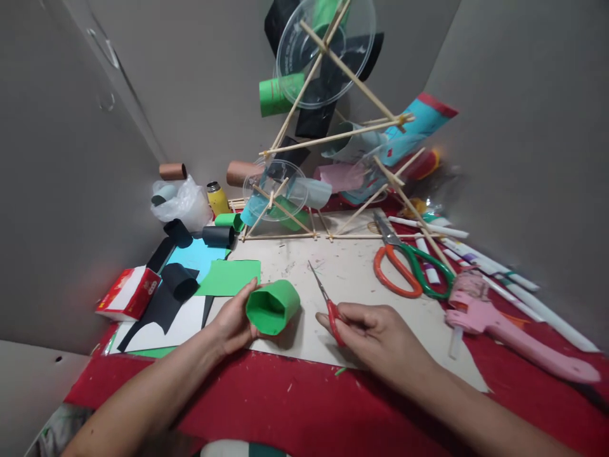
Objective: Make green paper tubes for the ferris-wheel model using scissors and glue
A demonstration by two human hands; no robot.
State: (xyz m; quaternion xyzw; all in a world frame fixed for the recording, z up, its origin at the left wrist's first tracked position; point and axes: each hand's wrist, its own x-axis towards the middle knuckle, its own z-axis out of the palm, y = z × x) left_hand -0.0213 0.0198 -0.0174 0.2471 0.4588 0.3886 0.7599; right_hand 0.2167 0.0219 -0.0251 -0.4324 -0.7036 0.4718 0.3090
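My left hand (236,317) grips a short green paper tube (275,308) from its left side, the open end facing me and slightly bent out of round. My right hand (368,333) is closed on the red handles of a small pair of scissors (322,287). Their thin metal blades look closed and point up and away, just right of the tube without touching it. Both hands are above a pale cardboard sheet (342,273). Flat green paper (233,277) lies beyond my left hand.
A stick frame with clear plastic discs (326,47) and coloured paper tubes stands at the back. Large scissors with orange and green handles (397,270) and a pink glue gun (518,336) lie right. Black paper (159,311) and a red box (128,293) sit left, on red cloth (228,400).
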